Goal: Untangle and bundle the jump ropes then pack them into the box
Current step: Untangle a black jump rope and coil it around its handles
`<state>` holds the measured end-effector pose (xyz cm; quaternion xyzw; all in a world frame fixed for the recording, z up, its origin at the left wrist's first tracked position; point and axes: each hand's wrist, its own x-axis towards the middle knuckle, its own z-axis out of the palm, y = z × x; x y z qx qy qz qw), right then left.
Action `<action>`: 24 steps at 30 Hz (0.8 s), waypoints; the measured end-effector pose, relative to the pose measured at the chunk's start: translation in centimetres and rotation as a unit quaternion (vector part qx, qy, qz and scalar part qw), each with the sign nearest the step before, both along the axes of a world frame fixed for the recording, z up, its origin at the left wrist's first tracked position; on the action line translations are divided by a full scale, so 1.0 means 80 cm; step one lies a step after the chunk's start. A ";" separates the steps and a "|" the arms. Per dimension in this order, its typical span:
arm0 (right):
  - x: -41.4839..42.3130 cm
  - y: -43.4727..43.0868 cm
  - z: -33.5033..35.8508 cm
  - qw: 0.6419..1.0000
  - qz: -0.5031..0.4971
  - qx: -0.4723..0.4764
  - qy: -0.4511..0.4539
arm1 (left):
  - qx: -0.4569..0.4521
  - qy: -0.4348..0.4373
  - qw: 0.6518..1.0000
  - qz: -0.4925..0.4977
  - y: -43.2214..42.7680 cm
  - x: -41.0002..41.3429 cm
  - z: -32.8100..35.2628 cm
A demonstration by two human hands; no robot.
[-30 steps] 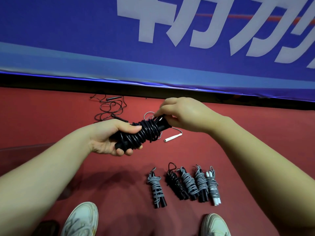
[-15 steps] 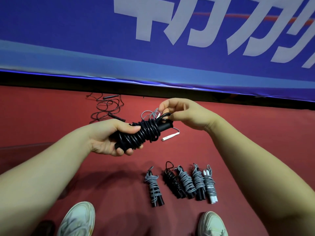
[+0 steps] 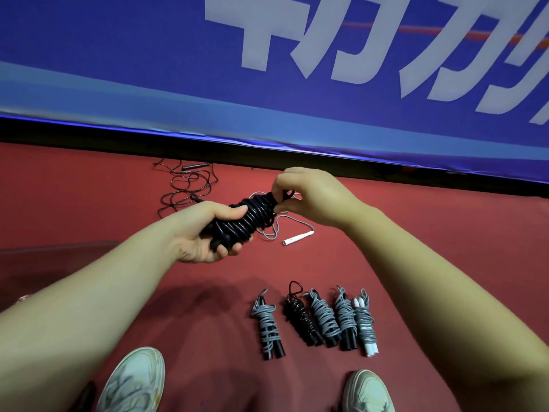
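Note:
My left hand (image 3: 205, 233) grips the lower end of a black jump rope bundle (image 3: 249, 218), its cord wound thickly round the handles. My right hand (image 3: 306, 194) pinches the cord's end at the top of that bundle. On the red floor below lie several finished bundles in a row (image 3: 318, 319), grey cord and one black. A loose grey rope with a white handle (image 3: 297, 238) lies just behind the held bundle. A tangled black rope (image 3: 187, 185) sprawls further back on the left. No box is in view.
A blue banner with white lettering (image 3: 267, 84) runs across the back above a dark gap. My two white shoes (image 3: 133, 382) (image 3: 368, 394) stand at the bottom edge. A low dark surface shows at the far left (image 3: 44, 254).
My right hand has shifted slightly left and down onto the top of the black bundle, fingers now pinching the cord end closer to the wraps. My left hand keeps its grip.

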<state>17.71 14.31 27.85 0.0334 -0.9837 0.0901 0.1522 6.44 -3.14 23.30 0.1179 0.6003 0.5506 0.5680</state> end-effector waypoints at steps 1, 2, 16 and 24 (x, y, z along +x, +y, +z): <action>0.000 0.005 0.000 1.000 0.005 0.002 0.003 | 0.004 -0.008 1.000 0.001 -0.001 0.000 0.000; 0.000 0.010 0.000 1.000 0.016 0.005 0.006 | 0.008 -0.011 1.000 0.000 -0.003 0.000 0.000; 0.010 0.024 -0.014 0.999 0.026 0.012 0.037 | 0.017 0.017 1.000 -0.014 0.003 0.008 0.009; -0.004 0.002 -0.023 0.982 -0.069 -0.028 0.171 | 0.053 0.142 0.987 0.060 0.022 0.008 0.009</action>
